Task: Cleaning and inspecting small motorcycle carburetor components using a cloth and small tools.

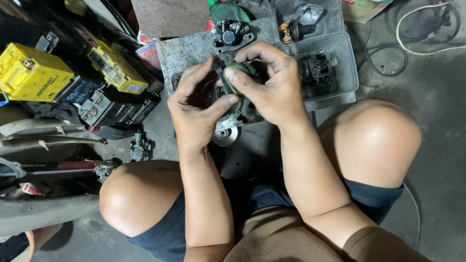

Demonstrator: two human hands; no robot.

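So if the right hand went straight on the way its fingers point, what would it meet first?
Probably the left hand: the right hand points leftward across the green pad both hold. Depth is unclear.

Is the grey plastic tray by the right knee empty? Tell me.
No, the grey plastic tray holds dark metal engine parts.

You are in a small engine repair workshop, seated low over a stained concrete floor (437, 111). Evidence: vehicle batteries (34, 73) stacked at your left, a carburettor (141, 148) loose on the floor, a brake caliper (232, 33) on a scuffed metal plate (182, 53), a grey parts tray (340, 58) holding greasy engine pieces, cables (417, 29) coiled nearby.
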